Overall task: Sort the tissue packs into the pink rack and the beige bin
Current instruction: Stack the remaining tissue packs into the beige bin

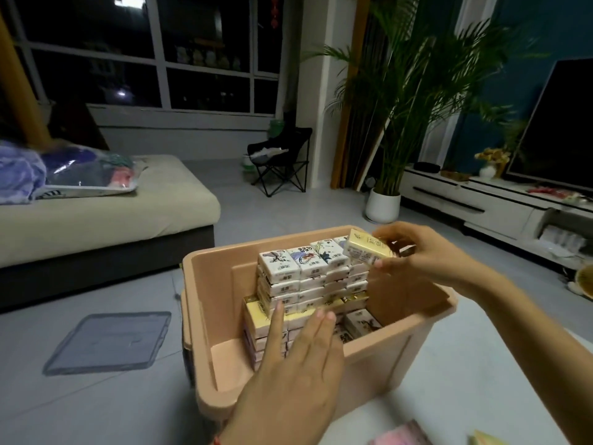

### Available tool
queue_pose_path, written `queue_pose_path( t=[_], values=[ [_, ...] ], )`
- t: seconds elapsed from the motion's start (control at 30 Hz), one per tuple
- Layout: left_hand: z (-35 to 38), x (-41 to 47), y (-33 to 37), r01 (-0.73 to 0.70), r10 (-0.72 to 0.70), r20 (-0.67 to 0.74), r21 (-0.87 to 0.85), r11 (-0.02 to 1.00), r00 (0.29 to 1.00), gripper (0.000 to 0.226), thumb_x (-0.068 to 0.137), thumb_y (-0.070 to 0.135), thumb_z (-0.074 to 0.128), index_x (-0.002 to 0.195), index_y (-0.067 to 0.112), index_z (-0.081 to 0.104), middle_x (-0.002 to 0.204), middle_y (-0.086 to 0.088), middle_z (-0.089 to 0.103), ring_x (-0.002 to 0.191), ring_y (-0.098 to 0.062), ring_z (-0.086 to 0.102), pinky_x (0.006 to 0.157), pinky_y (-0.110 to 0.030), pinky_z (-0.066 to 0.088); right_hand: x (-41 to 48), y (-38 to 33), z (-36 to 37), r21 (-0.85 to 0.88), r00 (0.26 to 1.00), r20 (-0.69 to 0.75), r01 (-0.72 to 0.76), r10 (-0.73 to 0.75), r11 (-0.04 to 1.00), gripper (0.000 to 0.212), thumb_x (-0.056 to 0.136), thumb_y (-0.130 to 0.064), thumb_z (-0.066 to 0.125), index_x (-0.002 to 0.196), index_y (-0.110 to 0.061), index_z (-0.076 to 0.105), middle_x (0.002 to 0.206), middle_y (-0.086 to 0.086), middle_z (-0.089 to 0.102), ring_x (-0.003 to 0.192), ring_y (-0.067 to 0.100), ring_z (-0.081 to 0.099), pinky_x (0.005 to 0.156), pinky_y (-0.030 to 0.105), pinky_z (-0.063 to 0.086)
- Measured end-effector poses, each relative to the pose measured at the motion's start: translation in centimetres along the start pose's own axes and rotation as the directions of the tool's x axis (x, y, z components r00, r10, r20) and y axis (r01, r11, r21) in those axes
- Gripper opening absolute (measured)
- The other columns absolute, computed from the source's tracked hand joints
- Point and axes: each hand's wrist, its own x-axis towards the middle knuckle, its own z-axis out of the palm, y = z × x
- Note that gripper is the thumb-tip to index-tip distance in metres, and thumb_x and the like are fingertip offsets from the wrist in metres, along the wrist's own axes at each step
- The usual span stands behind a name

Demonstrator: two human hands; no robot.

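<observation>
Evidently the right hand [420, 256] pinches a yellow tissue pack [367, 248] above the tall stack [305, 271] in the beige bin [205, 268], seemingly to top it; the left hand [298, 358], fingers straight, braces the lower packs [256, 319], likely against toppling.

Grey lid [107, 343] on floor; potted palm [398, 101] beside television [558, 123]

The bin [207, 300], peach-beige and open-topped, sits mid-frame. White packs [301, 268] with ink drawings lie stacked flat toward its 12 o'clock wall. A lower stack topped by yellow packs [256, 311] lies at their 6 o'clock. The held pack [365, 250], yellow and tilted, hovers at the white stack's 2 o'clock corner.
</observation>
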Motion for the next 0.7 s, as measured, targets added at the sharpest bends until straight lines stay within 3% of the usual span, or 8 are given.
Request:
queue_pose_path(
  t=[0.07, 0.17, 0.23, 0.3, 0.4, 0.53, 0.63, 0.7],
  values=[
    [-0.4, -0.9, 0.5, -0.01, 0.011, 0.015, -0.016, 1.0, 1.0, 0.068, 0.097, 0.004, 0.008, 0.085, 0.013, 0.075, 0.103, -0.009, 0.072, 0.098, -0.02, 0.068, 0.07, -0.058, 0.053, -0.3, 0.2, -0.2, -0.064, 1.0, 0.008, 0.025, -0.025, 0.998, 0.039, 0.075, -0.021, 0.075, 0.109, -0.029, 0.058, 0.104, -0.012, 0.06, 0.095, 0.005, 0.053, 0.071, 0.016, 0.037],
    [-1.6, -1.6, 0.8, 0.011, 0.009, 0.138, -0.146, 0.989, 0.99, 0.048, 0.097, 0.013, 0.019, 0.088, 0.016, 0.066, 0.099, -0.003, 0.073, 0.094, -0.015, 0.069, 0.074, -0.049, 0.055, -1.0, -0.2, -0.4, -0.128, 0.985, 0.169, 0.005, 0.017, 0.992, 0.04, 0.076, -0.021, 0.075, 0.111, -0.029, 0.058, 0.105, -0.012, 0.059, 0.092, 0.005, 0.054, 0.073, 0.015, 0.04],
    [-4.3, -0.8, 0.5, 0.123, -0.024, 0.266, -0.359, 0.925, 0.964, 0.041, 0.089, 0.023, 0.031, 0.084, 0.025, 0.072, 0.1, 0.007, 0.072, 0.092, -0.008, 0.069, 0.077, -0.03, 0.053, -1.6, -0.4, 0.1, -0.229, 0.95, 0.304, 0.0, 0.072, 0.973, 0.041, 0.076, -0.023, 0.075, 0.113, -0.031, 0.058, 0.104, -0.015, 0.057, 0.09, 0.003, 0.055, 0.075, 0.013, 0.042],
    [-6.8, 1.5, -0.7, 0.342, -0.119, 0.42, -0.508, 0.791, 0.9, 0.039, 0.094, 0.026, 0.027, 0.101, 0.03, 0.065, 0.111, 0.017, 0.062, 0.105, -0.003, 0.058, 0.078, -0.019, 0.044, -2.0, -0.3, 1.0, -0.387, 0.917, 0.384, 0.05, 0.112, 0.921, 0.044, 0.075, -0.027, 0.075, 0.112, -0.037, 0.054, 0.11, -0.016, 0.053, 0.097, 0.004, 0.053, 0.087, 0.02, 0.045],
    [-5.1, 3.9, -2.9, 0.572, -0.131, 0.692, -0.458, 0.681, 0.71, 0.029, 0.096, 0.027, 0.031, 0.102, 0.018, 0.058, 0.101, 0.004, 0.061, 0.091, -0.012, 0.056, 0.079, -0.024, 0.046, -2.3, -0.8, 2.2, -0.488, 0.854, 0.486, 0.087, 0.188, 0.868, 0.053, 0.077, -0.028, 0.074, 0.123, -0.034, 0.049, 0.117, -0.013, 0.05, 0.105, 0.008, 0.051, 0.093, 0.025, 0.045],
    [-0.4, 5.6, -3.0, 0.864, -0.009, 0.94, -0.311, 0.397, 0.342, 0.019, 0.097, 0.021, 0.036, 0.11, 0.011, 0.045, 0.083, -0.006, 0.057, 0.058, -0.015, 0.054, 0.053, -0.025, 0.048, -2.3, -1.6, 3.8, -0.502, 0.771, 0.602, 0.162, 0.209, 0.849, 0.049, 0.08, -0.023, 0.071, 0.124, -0.024, 0.049, 0.113, -0.01, 0.051, 0.094, 0.006, 0.051, 0.073, 0.008, 0.043],
    [1.9, 5.9, -2.9, 0.964, 0.113, 0.993, -0.069, 0.258, 0.04, 0.039, 0.099, 0.036, 0.03, 0.119, 0.005, 0.042, 0.067, -0.005, 0.056, 0.056, -0.017, 0.054, 0.057, -0.029, 0.046, -1.9, -1.8, 4.7, -0.494, 0.742, 0.644, 0.216, 0.187, 0.842, 0.045, 0.078, -0.02, 0.073, 0.117, -0.02, 0.051, 0.106, -0.01, 0.052, 0.087, 0.006, 0.049, 0.063, 0.006, 0.04],
    [3.1, 5.9, -2.6, 0.981, 0.194, 0.98, 0.015, 0.195, -0.054, 0.043, 0.099, 0.038, 0.027, 0.094, 0.004, 0.052, 0.051, -0.004, 0.057, 0.044, -0.015, 0.054, 0.057, -0.028, 0.043, -1.6, -1.7, 5.6, -0.498, 0.734, 0.656, 0.246, 0.176, 0.831, 0.045, 0.076, -0.022, 0.075, 0.114, -0.018, 0.051, 0.104, -0.008, 0.053, 0.089, 0.009, 0.051, 0.064, 0.011, 0.041]
  ],
)
